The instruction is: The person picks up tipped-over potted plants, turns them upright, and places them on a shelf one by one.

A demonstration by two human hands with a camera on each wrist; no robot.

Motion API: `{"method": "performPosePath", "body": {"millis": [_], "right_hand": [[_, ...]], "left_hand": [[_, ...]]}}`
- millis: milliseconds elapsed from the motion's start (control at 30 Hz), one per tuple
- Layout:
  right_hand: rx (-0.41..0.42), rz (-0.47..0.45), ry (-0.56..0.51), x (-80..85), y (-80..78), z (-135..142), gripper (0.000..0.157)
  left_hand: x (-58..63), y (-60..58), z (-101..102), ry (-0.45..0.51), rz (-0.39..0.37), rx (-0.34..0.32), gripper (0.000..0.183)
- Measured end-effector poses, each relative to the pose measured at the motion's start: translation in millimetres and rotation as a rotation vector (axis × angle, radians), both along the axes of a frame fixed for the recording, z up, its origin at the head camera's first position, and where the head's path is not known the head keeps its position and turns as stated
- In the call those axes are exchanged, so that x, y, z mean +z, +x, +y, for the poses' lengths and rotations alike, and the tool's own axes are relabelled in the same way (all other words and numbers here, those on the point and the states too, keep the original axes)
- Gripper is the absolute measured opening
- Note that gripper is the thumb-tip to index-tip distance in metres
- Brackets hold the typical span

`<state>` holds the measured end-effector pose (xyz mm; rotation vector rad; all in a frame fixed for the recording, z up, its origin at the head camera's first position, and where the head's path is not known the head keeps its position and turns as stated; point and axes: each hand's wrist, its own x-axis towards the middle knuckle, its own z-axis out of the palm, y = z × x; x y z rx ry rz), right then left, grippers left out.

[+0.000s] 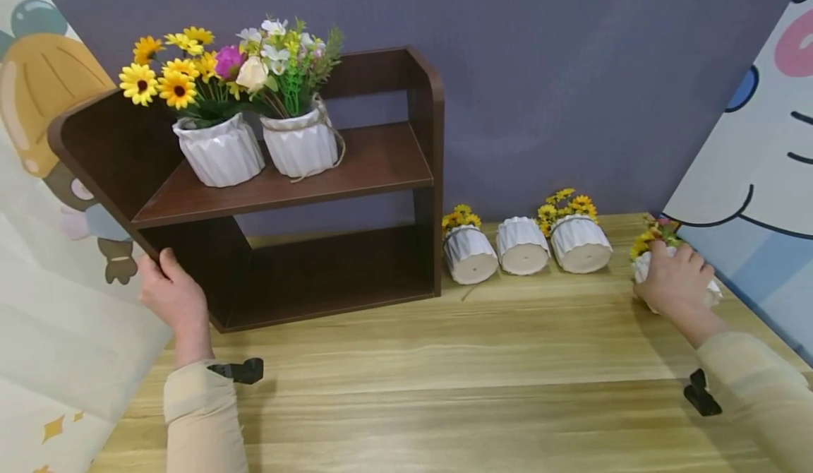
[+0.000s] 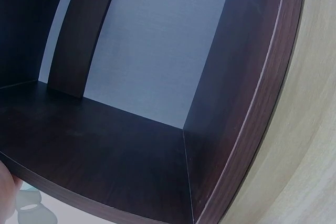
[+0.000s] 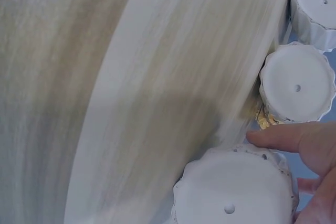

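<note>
- Head view: the right hand [image 1: 676,279] is partly bent over a white pot [image 1: 641,268] and holds it.
- This pot lies on its side under the fingers. Its flowers [image 1: 654,234] point to the back wall, and its bottom points toward the person. Its long line runs from front to back.
- Just right of those fingers is the edge where the table [image 1: 444,388] meets the picture wall [image 1: 756,198]. Left of them is a gap, then three lying pots [image 1: 581,243] in a row.
- The left hand [image 1: 173,289] grips the front edge of the brown shelf [image 1: 356,162], thumb and fingers bent round the side board. The shelf stands up on the table, and its long way runs from side to side.
- Up and right of the left fingers, two flower pots [image 1: 301,141] stand upright. Bare board lies right of them.
- Left wrist view: a bit of hand shows outside the side board; I cannot tell its bend here. The bottom board's edge is right of it.
- Right wrist view: one fingertip touches the pot's rim. The round bottom, with a small hole, faces the camera.
</note>
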<state>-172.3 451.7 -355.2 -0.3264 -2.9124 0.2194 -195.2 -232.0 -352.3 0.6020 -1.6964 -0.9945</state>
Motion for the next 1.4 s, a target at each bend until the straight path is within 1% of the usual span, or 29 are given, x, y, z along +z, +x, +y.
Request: {"method": "performPosePath", "body": {"millis": [133,467,733,900,1100,1167,1267,1400], "right_hand": [[0.012,0.018,0.001,-0.6,1.8,-2,0.071],[0.032,0.103,-0.005,-2.8,6.2,-1,0.071],[0.02,0.155,0.011,-3.5,11.7,2,0.067],[-0.003,0.189,-0.03,-2.6,13.3,7,0.072],[-0.045,0.225,-0.096,-4.0,17.9,9,0.087],[-0.05,0.225,-0.118,-4.6,19.3,10,0.088],[-0.059,0.251,-0.153,-5.3,20.1,11,0.086],[-0.066,0.279,-0.167,-5.6,20.9,13,0.088]], "left_hand": [[-0.6,0.6,0,-0.001,-0.007,0.003,0.045],[-0.1,0.4,0,0.002,-0.014,0.009,0.045],[0.4,-0.7,0,0.01,-0.016,0.003,0.044],[0.1,0.0,1,0.002,-0.02,0.011,0.043],[0.1,0.6,1,0.001,-0.022,0.011,0.044],[0.2,0.6,2,0.006,-0.018,0.011,0.044],[0.3,0.6,2,0.015,-0.017,0.014,0.044],[0.9,0.1,3,0.025,-0.019,0.02,0.044]]}}
